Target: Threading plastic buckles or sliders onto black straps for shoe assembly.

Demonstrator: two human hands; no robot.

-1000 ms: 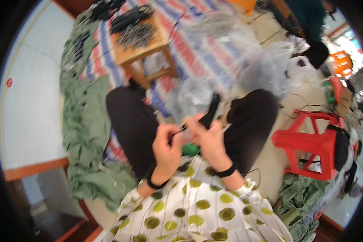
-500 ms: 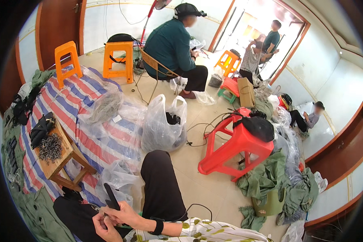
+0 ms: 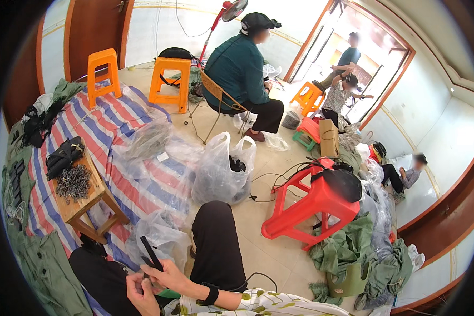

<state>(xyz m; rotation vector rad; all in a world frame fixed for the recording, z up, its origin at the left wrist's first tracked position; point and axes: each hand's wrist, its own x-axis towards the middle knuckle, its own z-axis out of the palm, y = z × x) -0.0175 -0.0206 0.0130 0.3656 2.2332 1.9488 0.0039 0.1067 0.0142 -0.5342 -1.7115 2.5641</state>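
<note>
My two hands meet low in the view, over my black-trousered lap. My right hand (image 3: 166, 276), with a black band at the wrist, is closed round a narrow black strip (image 3: 150, 252) that sticks up past the fingers. Fingertips of my left hand (image 3: 141, 298) pinch together just beside it, against something small that I cannot make out. A wooden stool (image 3: 94, 196) to the left carries a heap of small dark metal hooks (image 3: 73, 183) and a black bundle (image 3: 64, 157). Just beyond my hands lies a crumpled clear plastic bag (image 3: 162, 235).
A striped sheet (image 3: 110, 126) covers the floor at left. Ahead stands a clear bag (image 3: 219, 176) with black pieces inside. A red stool (image 3: 321, 203) and green cloth (image 3: 347, 231) are at right. A seated person (image 3: 238, 71) works ahead; others are near the doorway (image 3: 353, 63).
The whole scene has shifted slightly to the right and down as my head turned. My hands stay together at the black strip. A person near the doorway now has arms spread.
</note>
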